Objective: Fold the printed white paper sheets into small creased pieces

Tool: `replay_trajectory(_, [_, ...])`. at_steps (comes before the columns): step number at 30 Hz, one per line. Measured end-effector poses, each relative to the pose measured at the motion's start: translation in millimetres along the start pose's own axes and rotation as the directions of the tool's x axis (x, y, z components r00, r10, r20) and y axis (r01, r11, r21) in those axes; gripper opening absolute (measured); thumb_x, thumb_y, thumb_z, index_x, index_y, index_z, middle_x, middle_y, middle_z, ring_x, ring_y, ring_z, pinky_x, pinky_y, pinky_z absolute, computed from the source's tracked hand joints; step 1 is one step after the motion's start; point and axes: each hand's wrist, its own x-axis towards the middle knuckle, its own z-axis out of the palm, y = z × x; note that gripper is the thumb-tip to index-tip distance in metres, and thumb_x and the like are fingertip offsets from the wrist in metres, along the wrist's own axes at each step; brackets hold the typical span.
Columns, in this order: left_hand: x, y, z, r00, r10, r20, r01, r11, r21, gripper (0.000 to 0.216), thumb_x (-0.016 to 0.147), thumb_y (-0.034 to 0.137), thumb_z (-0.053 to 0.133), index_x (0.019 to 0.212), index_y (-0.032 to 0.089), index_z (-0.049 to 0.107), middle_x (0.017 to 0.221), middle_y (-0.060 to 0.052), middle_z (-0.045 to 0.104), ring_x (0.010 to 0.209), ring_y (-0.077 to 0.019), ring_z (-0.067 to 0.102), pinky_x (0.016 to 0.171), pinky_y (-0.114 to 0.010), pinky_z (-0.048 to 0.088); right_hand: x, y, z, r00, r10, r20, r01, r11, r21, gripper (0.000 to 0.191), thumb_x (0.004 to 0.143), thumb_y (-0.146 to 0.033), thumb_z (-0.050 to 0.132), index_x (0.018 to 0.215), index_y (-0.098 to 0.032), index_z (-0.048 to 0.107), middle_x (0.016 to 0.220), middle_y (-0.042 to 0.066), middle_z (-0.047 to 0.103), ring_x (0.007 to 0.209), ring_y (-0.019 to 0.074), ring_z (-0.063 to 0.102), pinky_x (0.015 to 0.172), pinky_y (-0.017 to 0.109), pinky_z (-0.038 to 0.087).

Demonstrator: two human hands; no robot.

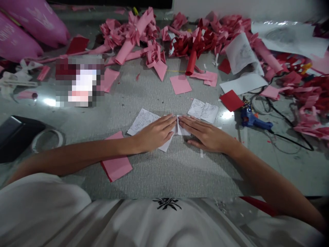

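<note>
A small white paper point(183, 130) with a crease down its middle lies flat on the table between my hands. My left hand point(159, 132) rests on its left side with fingers stretched out, and also partly covers a white printed sheet point(143, 120). From the other side, my right hand point(205, 133) lies flat with extended fingers on the right part of the creased paper. Just beyond the right fingers is another creased printed paper point(203, 110). Under my left forearm sits a stack of pink paper squares point(118, 167) with red showing at its edge.
Pink and red paper flowers point(144, 31) heap along the back. A blue glue gun point(254, 120) with a black cord lies right, near a red paper square point(231, 100). At left are a roll of tape point(47, 140), a black box point(17, 137) and a blurred-out bright patch point(82, 85).
</note>
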Motion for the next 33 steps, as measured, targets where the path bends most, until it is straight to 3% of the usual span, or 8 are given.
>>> replay_trajectory(5, [1,0,-1,1.000,-0.029,0.010,0.029,0.998,-0.051,0.044,0.112,0.025,0.042,0.150,0.007,0.055,0.155,-0.019,0.059,0.155,-0.0281,0.047,0.128,-0.048,0.044,0,2,0,1.000,-0.018,-0.009,0.019,1.000,0.011,0.086,0.106,-0.036,0.060,0.173,-0.018,0.008,0.176,0.016,0.023,0.163,0.0321,0.026,0.132,0.058,0.034])
replay_trajectory(20, [6,3,-10,0.999,-0.022,0.047,0.020,0.999,0.050,0.038,0.110,0.022,0.044,0.142,0.005,0.057,0.150,-0.021,0.062,0.150,-0.0293,0.053,0.125,-0.045,0.047,1,-11,8,1.000,-0.012,-0.021,0.009,0.990,-0.138,0.081,0.108,-0.026,0.053,0.172,-0.011,0.007,0.174,0.021,0.028,0.162,0.0356,0.029,0.130,0.059,0.037])
replay_trajectory(25, [6,2,-10,0.999,-0.025,0.041,0.025,1.000,0.008,0.038,0.111,0.022,0.044,0.143,0.008,0.057,0.152,-0.020,0.061,0.150,-0.0278,0.052,0.126,-0.046,0.047,2,-16,7,1.000,0.025,-0.019,-0.027,0.989,-0.142,0.077,0.107,-0.022,0.053,0.172,-0.008,0.013,0.172,0.022,0.033,0.161,0.0363,0.031,0.130,0.059,0.037])
replay_trajectory(33, [2,0,-5,0.997,-0.062,0.035,0.064,0.995,-0.075,0.041,0.111,0.024,0.044,0.146,0.005,0.054,0.159,-0.022,0.054,0.156,-0.0298,0.044,0.126,-0.048,0.047,-3,-12,9,0.997,-0.030,-0.070,0.022,0.993,-0.115,0.082,0.107,-0.023,0.055,0.172,-0.012,0.007,0.174,0.021,0.029,0.163,0.0331,0.027,0.130,0.058,0.038])
